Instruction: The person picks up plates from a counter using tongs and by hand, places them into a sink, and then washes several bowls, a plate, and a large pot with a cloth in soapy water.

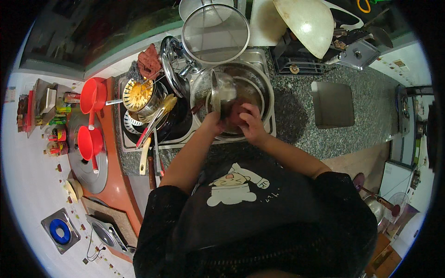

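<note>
My left hand [211, 123] grips the near edge of a metal bowl [224, 91], which is tipped up on its side over the sink. My right hand [253, 125] is curled around a reddish-brown cloth [233, 114], blurred, by the bowl's near end. Beneath both hands a large round metal basin [267, 93] sits in the right sink bowl. It holds murky water and another round vessel, partly hidden by my hands.
Left sink bowl: stacked dishes, a patterned bowl [138, 93], tongs [154, 120]. Behind stand a faucet [187, 67], a bunched red cloth [149, 60] and a mesh strainer [215, 33]. Red ladles [91, 142] lie left. A rectangular metal tray [333, 104] rests on the right granite counter [368, 100].
</note>
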